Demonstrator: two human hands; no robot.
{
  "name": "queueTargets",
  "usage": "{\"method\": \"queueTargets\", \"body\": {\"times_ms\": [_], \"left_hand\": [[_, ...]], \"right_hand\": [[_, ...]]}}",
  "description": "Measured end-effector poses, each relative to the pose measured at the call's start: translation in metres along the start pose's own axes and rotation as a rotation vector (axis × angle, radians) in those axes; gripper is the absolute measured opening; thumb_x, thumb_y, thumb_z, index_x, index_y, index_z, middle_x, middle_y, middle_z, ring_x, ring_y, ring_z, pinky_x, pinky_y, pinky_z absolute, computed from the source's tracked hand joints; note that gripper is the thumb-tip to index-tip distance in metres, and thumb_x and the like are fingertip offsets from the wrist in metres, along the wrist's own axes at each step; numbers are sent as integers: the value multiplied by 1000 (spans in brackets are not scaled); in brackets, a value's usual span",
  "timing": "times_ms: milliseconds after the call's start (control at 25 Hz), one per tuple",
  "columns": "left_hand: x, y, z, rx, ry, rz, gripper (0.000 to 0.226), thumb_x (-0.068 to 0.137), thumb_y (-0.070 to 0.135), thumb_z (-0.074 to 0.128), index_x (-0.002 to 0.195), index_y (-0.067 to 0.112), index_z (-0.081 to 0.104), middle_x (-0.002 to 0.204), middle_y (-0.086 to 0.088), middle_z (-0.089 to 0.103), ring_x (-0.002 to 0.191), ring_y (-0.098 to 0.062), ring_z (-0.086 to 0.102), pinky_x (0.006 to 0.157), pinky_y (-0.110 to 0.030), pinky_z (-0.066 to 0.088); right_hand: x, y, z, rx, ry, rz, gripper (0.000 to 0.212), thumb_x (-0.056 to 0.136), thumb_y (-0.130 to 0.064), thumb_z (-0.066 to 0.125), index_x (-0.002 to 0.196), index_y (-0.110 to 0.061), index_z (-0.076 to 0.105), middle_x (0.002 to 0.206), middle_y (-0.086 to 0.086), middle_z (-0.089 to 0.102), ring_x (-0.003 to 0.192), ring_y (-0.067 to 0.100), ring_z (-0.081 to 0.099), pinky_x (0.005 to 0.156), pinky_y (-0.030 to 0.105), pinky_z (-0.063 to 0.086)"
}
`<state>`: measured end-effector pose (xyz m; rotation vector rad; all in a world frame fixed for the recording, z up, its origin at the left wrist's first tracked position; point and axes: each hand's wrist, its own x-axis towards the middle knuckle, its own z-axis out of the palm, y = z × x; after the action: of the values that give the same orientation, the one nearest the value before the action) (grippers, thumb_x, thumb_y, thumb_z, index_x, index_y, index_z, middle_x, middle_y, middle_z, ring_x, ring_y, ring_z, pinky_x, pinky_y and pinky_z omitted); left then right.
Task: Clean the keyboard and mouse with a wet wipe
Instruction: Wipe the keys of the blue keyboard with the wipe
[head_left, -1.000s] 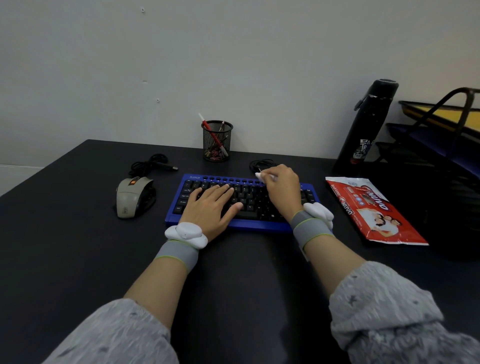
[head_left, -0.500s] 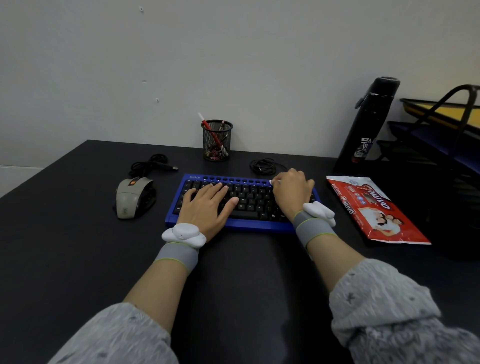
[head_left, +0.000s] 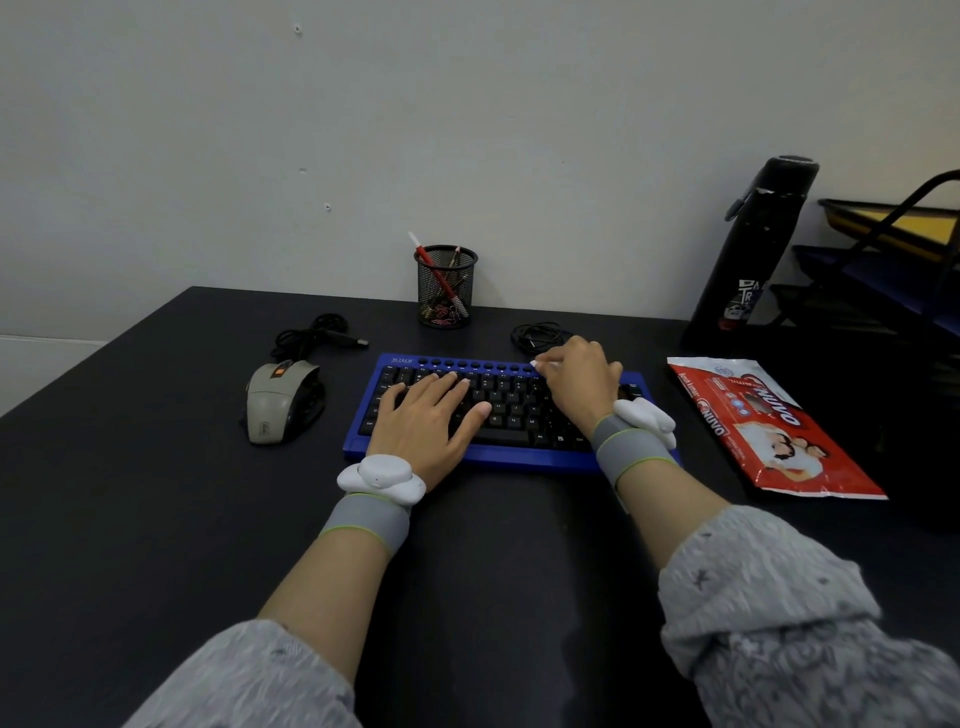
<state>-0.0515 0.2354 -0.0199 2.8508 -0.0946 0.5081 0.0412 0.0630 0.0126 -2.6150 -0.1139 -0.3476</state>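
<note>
A blue keyboard (head_left: 395, 364) with black keys lies at the middle of the dark desk. My left hand (head_left: 423, 421) rests flat on its left half, fingers spread. My right hand (head_left: 582, 384) is curled over the right half, pinching a small white wet wipe (head_left: 535, 365) against the top row. A grey mouse (head_left: 278, 400) sits left of the keyboard, its cable (head_left: 317, 335) coiled behind it.
A red wet-wipe pack (head_left: 769, 426) lies right of the keyboard. A mesh pen cup (head_left: 445, 286) stands behind it by the wall. A tall black bottle (head_left: 753, 249) and a stacked paper tray (head_left: 893, 260) fill the back right. A second coiled cable (head_left: 537, 332) lies behind the keyboard.
My right hand slid the wipe rightward along the keyboard's top row, from the middle towards the right half. My left hand stayed flat on the left keys.
</note>
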Motion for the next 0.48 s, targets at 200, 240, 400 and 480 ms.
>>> {"method": "queueTargets", "body": {"times_ms": [200, 240, 400, 480], "left_hand": [[0, 0, 0, 3, 6, 5, 56, 95, 54, 28, 141, 23, 41, 150, 6, 36, 142, -11, 24, 114, -36, 11], [0, 0, 0, 5, 3, 4, 56, 95, 54, 27, 141, 23, 41, 150, 6, 36, 142, -11, 24, 114, -36, 11], [1, 0, -1, 10, -4, 6, 57, 95, 54, 27, 141, 23, 40, 151, 6, 35, 142, -11, 23, 114, -35, 10], [0, 0, -1, 13, -1, 5, 56, 95, 54, 27, 141, 24, 40, 151, 6, 35, 142, -11, 23, 113, -35, 11]], "right_hand": [[0, 8, -6, 6, -38, -103, 21, 93, -32, 53, 103, -27, 72, 112, 0, 59, 116, 21, 45, 94, 42, 29], [-1, 9, -7, -4, -38, -131, 21, 93, -31, 53, 102, -27, 72, 111, 0, 59, 115, 21, 45, 93, 41, 29], [-3, 10, -10, -39, -65, -194, 20, 93, -27, 53, 99, -24, 72, 110, 3, 61, 115, 23, 47, 95, 42, 31], [-3, 12, -13, -3, -88, -172, 19, 92, -26, 55, 99, -22, 72, 111, 5, 64, 114, 24, 50, 99, 42, 35]]}}
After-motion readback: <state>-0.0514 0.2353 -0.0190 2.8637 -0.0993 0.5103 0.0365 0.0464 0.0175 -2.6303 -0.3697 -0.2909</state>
